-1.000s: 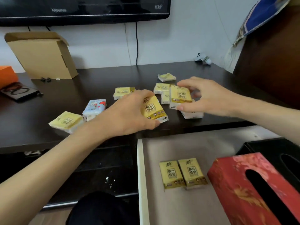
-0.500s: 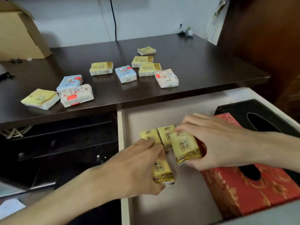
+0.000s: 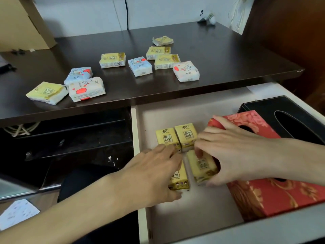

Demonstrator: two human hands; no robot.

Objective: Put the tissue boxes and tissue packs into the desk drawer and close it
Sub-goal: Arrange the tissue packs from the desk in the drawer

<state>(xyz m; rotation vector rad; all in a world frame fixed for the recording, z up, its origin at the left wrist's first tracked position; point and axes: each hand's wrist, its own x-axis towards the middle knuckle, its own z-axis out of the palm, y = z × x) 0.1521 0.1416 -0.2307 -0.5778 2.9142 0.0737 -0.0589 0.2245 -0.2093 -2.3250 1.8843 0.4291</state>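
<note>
Setting two yellow packs down into the drawer (image 3: 140,173) is the step in hand, and it goes best if each pack is laid flat before the fingers let go. On the left, the left hand (image 3: 154,175) covers one pack (image 3: 178,182), which lies on the drawer floor close to the left wall; its grip is narrow, the fingers curled over the top of the pack and the thumb under its near end, so it seems to hold the pack. I would push this pack up until it touches the row of two packs (image 3: 175,136) already lying there, edge against edge.

To the right, the right hand (image 3: 233,155) pinches a second pack (image 3: 202,166) between thumb and fingers. This pack is tilted, not flat yet. It should go down just beside the left one, and not lean on the red box (image 3: 274,194), which lies close on that side. The black box (image 3: 290,110) lies behind the red one, at the right wall.

A tidy row matters, I think, because nine packs (image 3: 140,66) wait on the tabletop (image 3: 228,55) above, and the free floor between the left wall and the red box is narrow. Releasing gently will keep the soft packs from sliding out of line. The drawer is open.
</note>
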